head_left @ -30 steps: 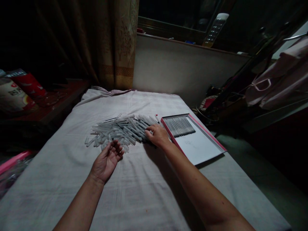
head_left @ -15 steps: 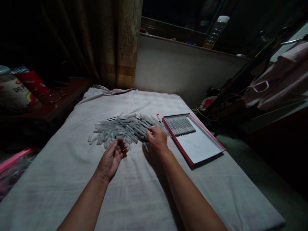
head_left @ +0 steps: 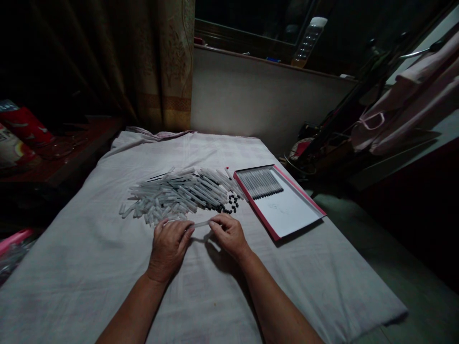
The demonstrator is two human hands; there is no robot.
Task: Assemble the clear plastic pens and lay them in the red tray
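A pale, translucent pen barrel point(head_left: 201, 224) spans the gap between my two hands, lying nearly level. My left hand point(head_left: 171, 244) is closed around its left end, thumb along the near side. At the other end, my right hand point(head_left: 229, 234) pinches with thumb and fingers; whether a small part is also in that pinch is hidden. Just beyond both hands spreads a heap of clear pen barrels point(head_left: 179, 191), some with dark insides. Several small black plugs point(head_left: 233, 200) lie scattered at the heap's right edge.
A shallow red-rimmed box point(head_left: 258, 217) to the right holds a row of pens with black ends point(head_left: 263, 184) on its white bottom. A pale cloth point(head_left: 193, 296) covers the table. Left stands a dark side table point(head_left: 75, 148); behind hangs a curtain point(head_left: 172, 71).
My right hand has come back from the heap's right edge toward me. My left hand has turned from half-open, palm showing, to closed on the pen barrel. The view has shifted slightly right.
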